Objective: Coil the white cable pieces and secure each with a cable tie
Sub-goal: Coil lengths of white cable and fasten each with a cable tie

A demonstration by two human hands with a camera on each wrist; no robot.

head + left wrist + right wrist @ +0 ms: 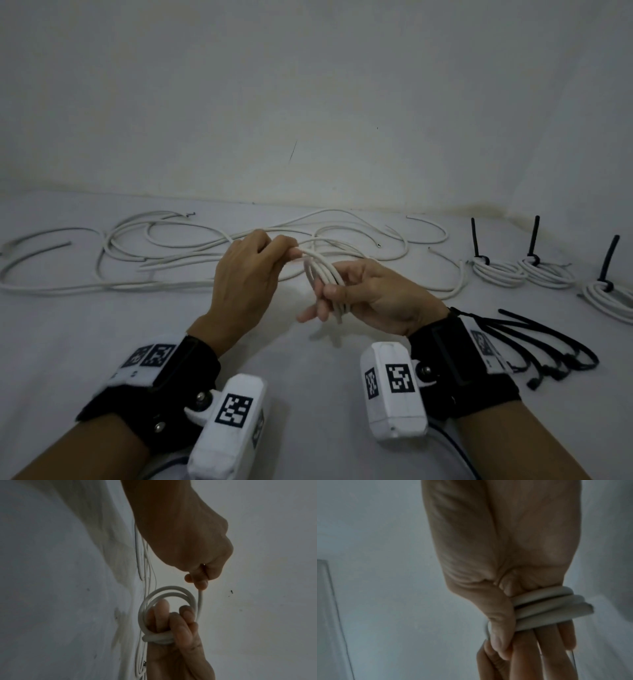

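Observation:
Above the white table, my right hand [330, 301] holds a small coil of white cable [323, 272], its loops wound around the fingers with the thumb pressing on them. My left hand [292, 253] pinches the free strand of the same cable just left of the coil's top. The left wrist view shows the coil [169, 594] ringing the right hand's fingers [173, 623] and my left hand [199, 582] pinching the strand above it. Several turns of the coil [546, 608] cross my right hand [513, 649] in the right wrist view.
Several loose white cable pieces [164, 253] sprawl across the back of the table. Three finished coils [498, 272] with upright black ties sit at the far right. Several spare black cable ties [548, 346] lie beside my right wrist. A wall rises behind the table.

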